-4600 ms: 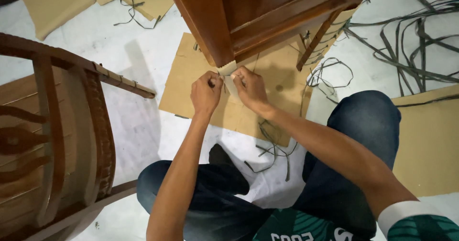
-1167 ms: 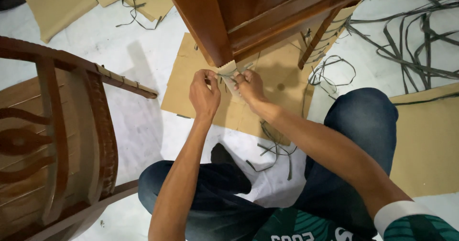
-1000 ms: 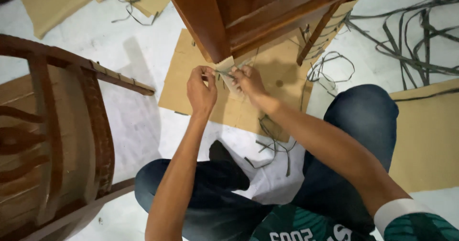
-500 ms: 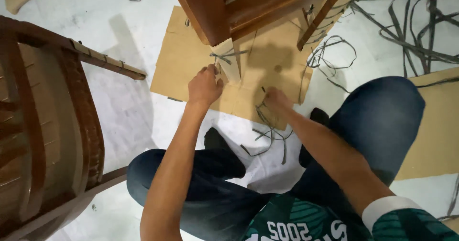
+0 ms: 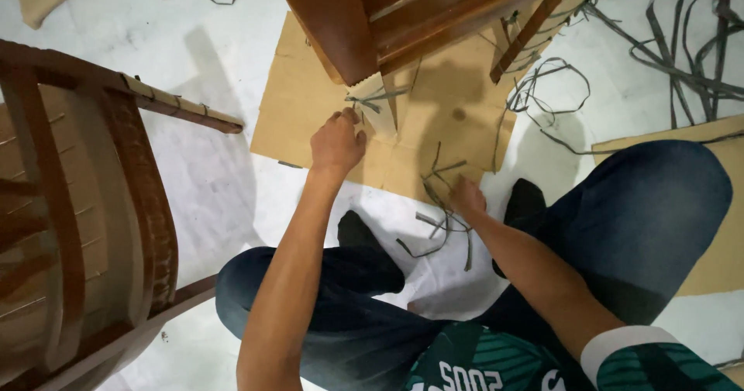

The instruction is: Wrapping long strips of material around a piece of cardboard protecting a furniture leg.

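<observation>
A dark wooden chair leg [image 5: 333,27] stands on a cardboard sheet [image 5: 302,104]. Its foot is wrapped in pale cardboard padding [image 5: 381,110] with a thin grey strip [image 5: 372,96] round it. My left hand [image 5: 337,139] is at that foot, its fingers pinched at the strip's end. My right hand [image 5: 467,197] is lower down, pressed onto a small heap of loose grey strips [image 5: 438,220] at the sheet's near edge. Its fingers are curled under and hidden. I sit on the floor with my knees on either side.
A second wooden chair [image 5: 85,205] lies on its side at the left. A tangle of long grey straps [image 5: 682,42] covers the floor at the upper right, with more cardboard [image 5: 721,205] beyond my right knee. A slim chair rung [image 5: 535,27] slants down at the top.
My right hand has left the wrapped leg foot and dropped to the loose strips on the cardboard. My left hand has stayed at the foot. The view has tilted downward.
</observation>
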